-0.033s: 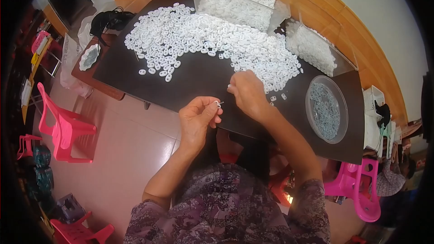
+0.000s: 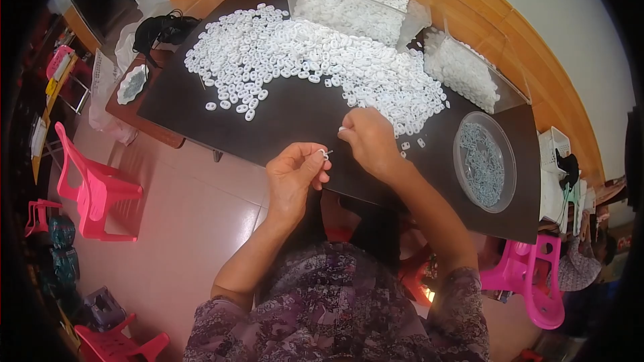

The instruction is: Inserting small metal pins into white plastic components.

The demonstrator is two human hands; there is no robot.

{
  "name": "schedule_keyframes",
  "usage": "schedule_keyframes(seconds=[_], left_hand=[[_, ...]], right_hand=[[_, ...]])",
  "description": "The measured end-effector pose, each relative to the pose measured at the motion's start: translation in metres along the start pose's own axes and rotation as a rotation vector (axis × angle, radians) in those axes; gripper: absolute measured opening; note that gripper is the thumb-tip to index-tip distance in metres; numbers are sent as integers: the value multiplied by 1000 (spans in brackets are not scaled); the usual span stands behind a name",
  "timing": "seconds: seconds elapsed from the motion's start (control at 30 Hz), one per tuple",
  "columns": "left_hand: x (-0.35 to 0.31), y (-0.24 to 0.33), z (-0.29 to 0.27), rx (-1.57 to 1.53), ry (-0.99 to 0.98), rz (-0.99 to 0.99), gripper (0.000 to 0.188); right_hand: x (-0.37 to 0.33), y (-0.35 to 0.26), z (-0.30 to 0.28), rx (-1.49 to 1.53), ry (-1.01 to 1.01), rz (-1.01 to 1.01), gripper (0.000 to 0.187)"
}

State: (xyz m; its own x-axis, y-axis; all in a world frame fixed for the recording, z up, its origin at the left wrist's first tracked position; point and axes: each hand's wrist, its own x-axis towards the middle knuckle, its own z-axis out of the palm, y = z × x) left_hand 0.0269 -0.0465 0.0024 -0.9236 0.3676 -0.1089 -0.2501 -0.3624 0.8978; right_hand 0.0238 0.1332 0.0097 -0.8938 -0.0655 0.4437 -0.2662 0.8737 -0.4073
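Observation:
My left hand (image 2: 290, 173) is closed in a pinch at the near edge of the dark table. Between its thumb and index finger sits a small white plastic piece (image 2: 325, 155) with a thin grey screw sticking out toward the right. My right hand (image 2: 370, 139) is a little farther off, just in front of the heap. Its fingertips pinch a small white plate (image 2: 342, 129), mostly hidden by the fingers. A large heap of white two-holed oval plates (image 2: 268, 47) spreads over the far side, with smaller white pieces (image 2: 399, 97) at its right end.
Two clear bins (image 2: 419, 17) of white pieces stand at the back. A round clear tray (image 2: 513, 181) of grey screws lies on the table's right. Pink plastic chairs (image 2: 100, 191) stand on the floor to the left, and a pink stool (image 2: 543, 288) at the lower right.
My right hand has drawn slightly toward me, away from the heap, with the small white plate in its fingertips. My left hand has hardly moved.

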Motion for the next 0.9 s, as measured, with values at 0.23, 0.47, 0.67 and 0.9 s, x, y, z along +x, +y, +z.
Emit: schedule_keyframes(seconds=[0.23,0.47,0.67,0.9], left_hand=[[-5,0,14,-47,-48,1,18],[-10,-2,20,-18,-89,7,18],[-14,1,24,-33,-102,4,16],[-13,3,27,-37,-85,39,15]], right_hand=[[-30,-10,-24,848,-26,445,18],[-39,-22,-38,1046,-6,645,18],[-47,-29,-37,1070,29,675,18],[-52,-37,-36,1096,-14,514,17]])
